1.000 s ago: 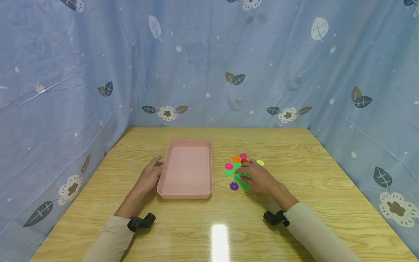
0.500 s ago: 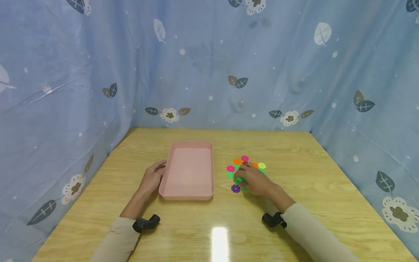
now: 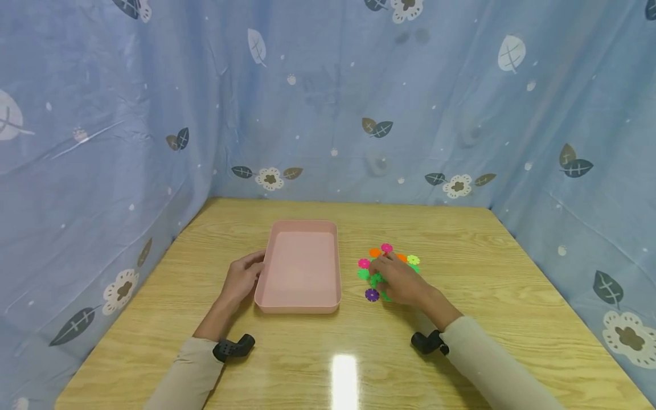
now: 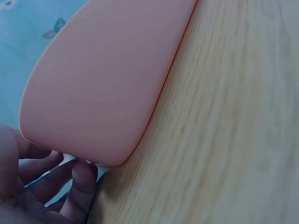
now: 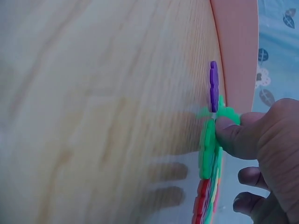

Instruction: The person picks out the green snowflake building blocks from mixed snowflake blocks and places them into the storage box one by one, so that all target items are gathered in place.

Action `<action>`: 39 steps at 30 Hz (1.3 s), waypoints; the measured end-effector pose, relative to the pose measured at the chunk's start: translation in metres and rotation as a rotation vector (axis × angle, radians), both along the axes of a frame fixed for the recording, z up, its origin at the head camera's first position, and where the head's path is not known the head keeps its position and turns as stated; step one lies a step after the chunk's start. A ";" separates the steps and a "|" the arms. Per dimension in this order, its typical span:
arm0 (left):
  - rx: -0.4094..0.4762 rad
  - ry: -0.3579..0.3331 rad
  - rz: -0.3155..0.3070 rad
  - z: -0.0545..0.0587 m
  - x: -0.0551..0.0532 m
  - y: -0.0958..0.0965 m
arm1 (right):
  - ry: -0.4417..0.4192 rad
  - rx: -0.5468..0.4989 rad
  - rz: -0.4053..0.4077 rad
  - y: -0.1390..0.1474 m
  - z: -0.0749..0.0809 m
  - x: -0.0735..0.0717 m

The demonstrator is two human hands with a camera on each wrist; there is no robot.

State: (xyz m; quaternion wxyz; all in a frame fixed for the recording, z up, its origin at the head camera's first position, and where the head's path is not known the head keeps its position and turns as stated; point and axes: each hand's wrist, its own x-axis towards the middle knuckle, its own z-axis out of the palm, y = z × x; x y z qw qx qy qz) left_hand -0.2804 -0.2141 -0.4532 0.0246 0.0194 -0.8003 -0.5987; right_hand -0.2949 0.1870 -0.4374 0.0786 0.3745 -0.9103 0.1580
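Note:
A shallow pink tray [image 3: 302,267] lies left of centre on the wooden table. My left hand [image 3: 242,280] rests against its left side, fingers loosely bent along the outer wall [image 4: 93,93]. To the right of the tray lies a cluster of flat, flower-shaped plastic discs. Over this cluster, my right hand [image 3: 402,282] pinches a green flower-shaped disc [image 5: 228,115] between thumb and forefinger, tilted up from the others. A purple disc [image 3: 372,295] lies at the near edge of the cluster. The hand hides several discs beneath it.
Pink discs [image 3: 386,248], orange discs [image 3: 375,253] and a yellow disc [image 3: 413,259] lie around the right hand. A blue patterned curtain [image 3: 328,102] stands behind the table [image 3: 287,364] and along both sides. Each wrist carries a black camera [image 3: 427,343].
The right fingers have drawn together on a green disc within the cluster. The left hand stays by the tray's side. The head view has shifted slightly.

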 end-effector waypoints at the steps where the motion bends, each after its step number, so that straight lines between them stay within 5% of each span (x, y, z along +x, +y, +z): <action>1: -0.002 0.000 0.005 0.000 0.000 0.000 | -0.012 -0.010 -0.004 0.000 0.000 0.000; 13: -0.010 -0.003 0.022 -0.002 0.002 0.002 | -0.164 -0.029 0.013 0.002 0.010 -0.001; 26: 0.012 0.001 0.010 -0.003 0.002 0.003 | -0.023 -0.060 0.062 -0.012 0.032 -0.019; 39: 0.023 0.018 0.017 -0.002 0.002 0.004 | -0.063 -0.162 0.044 -0.050 0.051 -0.040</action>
